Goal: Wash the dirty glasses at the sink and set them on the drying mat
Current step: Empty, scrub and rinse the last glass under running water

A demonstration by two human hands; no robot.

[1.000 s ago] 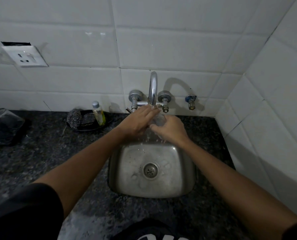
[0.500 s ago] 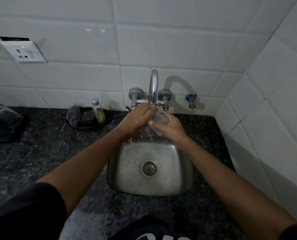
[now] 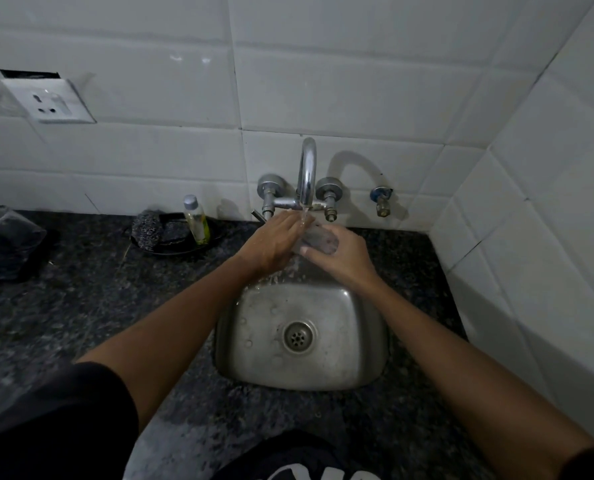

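Right hand (image 3: 344, 252) has a closed grip round the glass (image 3: 318, 241), held under the running tap (image 3: 306, 174) above the far edge of the sink (image 3: 299, 334), left hand (image 3: 275, 244) rubbing it with flat fingers; wet glass could slip and break on steel.

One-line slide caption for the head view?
Both hands, left and right, rinse a clear glass under the running chrome tap.

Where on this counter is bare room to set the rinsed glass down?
Bare dark counter lies left of the sink, in front of the black tray, and in a narrower strip between sink and right wall. The back left is crowded: scrubber, bottle, clear bag. No drying mat shows.
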